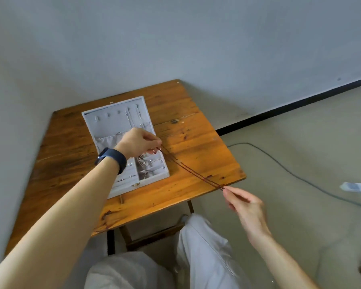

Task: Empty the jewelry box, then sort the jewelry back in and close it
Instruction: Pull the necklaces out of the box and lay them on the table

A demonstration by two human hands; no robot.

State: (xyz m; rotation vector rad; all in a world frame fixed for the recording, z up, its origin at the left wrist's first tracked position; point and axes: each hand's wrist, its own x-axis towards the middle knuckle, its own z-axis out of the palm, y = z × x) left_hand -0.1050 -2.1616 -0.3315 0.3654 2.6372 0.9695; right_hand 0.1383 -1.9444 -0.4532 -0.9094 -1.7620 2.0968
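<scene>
Pale grey trousers (196,257) fill the foreground, below the near edge of the orange-brown wooden desk (196,138). Just past the desk's near right corner, the right hand (245,205) pinches one end of a long reddish-brown doubled cord necklace (194,173) between thumb and fingertips. The cord runs taut, apparently above the wood, and slants across the desk's right part to the left hand (139,141). That wrist wears a dark blue wristband (111,159), and the hand pinches the cord's other end over the open grey velvet jewelry box (113,126) at mid-desk. Small silver pieces lie in the box's near compartments, and thin silver chains (131,117) hang on its far, flat-lying lid panel. With so much inside, this looks like emptying. To do it well, the person should keep both pinches firm and the cord straight. It should be lifted clear of the chains so nothing snags, then laid stretched on bare wood toward the right edge.
</scene>
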